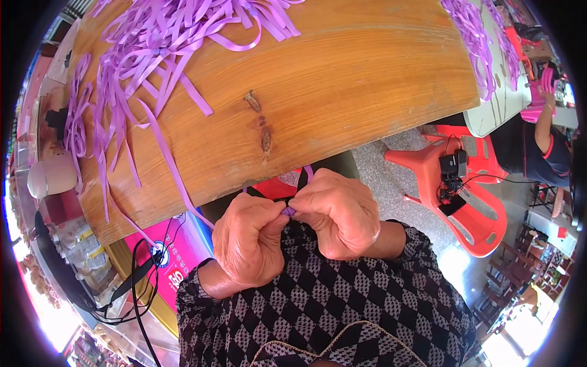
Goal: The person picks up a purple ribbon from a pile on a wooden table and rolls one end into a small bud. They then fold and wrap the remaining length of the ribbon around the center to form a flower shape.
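My left hand [247, 241] and my right hand [342, 214] meet in front of my chest, just off the table's near edge. Thumbs and fingertips of both are closed in a pinch on a small bit of purple ribbon [288, 211]. Dark strips and a purple strand pass behind the knuckles. A large tangled heap of purple ribbons [153, 52] covers the far left of the wooden table [342, 79]. One long strand runs from this heap down toward my left hand. My fingers hide most of the held piece.
Red plastic chairs [483, 229] stand to the right, one carrying black devices and cables [451, 177]. More purple ribbons [477, 43] hang over a white table [498, 113], beside another person [538, 147]. At lower left are a pink box [174, 263] and black cables [137, 300].
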`<state>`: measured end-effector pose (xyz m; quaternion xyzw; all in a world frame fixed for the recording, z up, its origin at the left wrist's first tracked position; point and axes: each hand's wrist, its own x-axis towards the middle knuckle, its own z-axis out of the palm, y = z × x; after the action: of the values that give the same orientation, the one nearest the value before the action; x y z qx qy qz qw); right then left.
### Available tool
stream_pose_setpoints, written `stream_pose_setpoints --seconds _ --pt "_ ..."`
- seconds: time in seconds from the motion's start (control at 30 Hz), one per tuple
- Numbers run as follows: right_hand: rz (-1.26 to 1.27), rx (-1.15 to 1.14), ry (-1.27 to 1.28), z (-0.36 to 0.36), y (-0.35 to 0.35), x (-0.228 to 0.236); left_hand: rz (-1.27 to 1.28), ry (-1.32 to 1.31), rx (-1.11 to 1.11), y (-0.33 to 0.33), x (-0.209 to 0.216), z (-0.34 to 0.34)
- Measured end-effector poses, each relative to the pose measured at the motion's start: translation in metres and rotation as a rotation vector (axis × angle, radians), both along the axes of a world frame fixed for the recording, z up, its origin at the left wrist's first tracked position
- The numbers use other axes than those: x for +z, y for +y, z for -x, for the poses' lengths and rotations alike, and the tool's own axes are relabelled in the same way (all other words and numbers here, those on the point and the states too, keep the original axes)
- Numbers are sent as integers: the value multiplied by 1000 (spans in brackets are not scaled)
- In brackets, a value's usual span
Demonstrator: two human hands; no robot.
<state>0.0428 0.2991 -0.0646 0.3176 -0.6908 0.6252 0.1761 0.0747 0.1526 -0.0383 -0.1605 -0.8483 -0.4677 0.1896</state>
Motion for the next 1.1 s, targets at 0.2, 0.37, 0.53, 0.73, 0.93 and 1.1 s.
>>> stream_pose_setpoints --seconds 0.2,0.37,0.53,0.73,0.93,1.1 --pt "32 -1 -29 -4 -2 -4 -35 30 -11 4 -3 0" --pt "53 -36 -39 -4 -7 -3 1 -4 79 7 -2 -2" --pt "86 77 -343 2 -5 4 -401 -562 70 -5 14 -4" --pt "-89 70 -215 8 7 5 -639 -978 -76 -18 13 1" --pt "-123 101 -339 5 8 8 -665 -870 -107 -17 7 -3" --pt "-111 158 -259 5 7 7 -537 -812 -70 -17 11 -5"
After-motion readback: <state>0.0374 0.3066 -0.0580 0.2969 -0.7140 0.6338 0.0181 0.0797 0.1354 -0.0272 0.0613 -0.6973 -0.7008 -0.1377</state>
